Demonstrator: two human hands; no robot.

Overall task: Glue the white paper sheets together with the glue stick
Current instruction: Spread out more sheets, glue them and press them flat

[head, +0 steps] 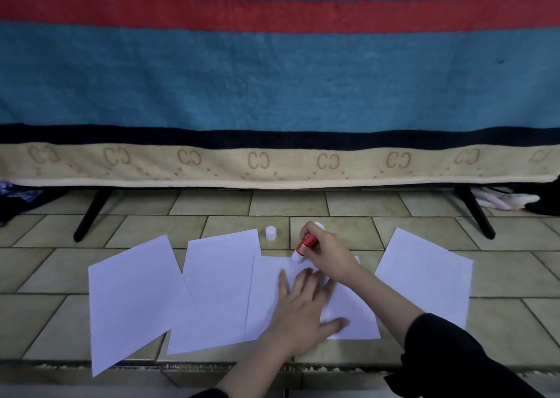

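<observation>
Sheets (218,288): four, white paper, matt, smooth, flat without creases. Glue stick (305,244): plastic barrel, red label with a slight sheen, white tip. Cap (271,233): white plastic, smooth. Floor (333,206): glazed tiles, yellowish-green, faintly glossy, dark grout lines. Blanket (272,73): thick woven cloth, matt and fuzzy, in blue, red, navy and beige bands. Stand legs (91,213): black, matt; material cannot be told. Sleeve (454,355): black cloth, matt.

Tiled floor (333,206) carries four white paper sheets (130,300) and a white cap (271,233).
</observation>
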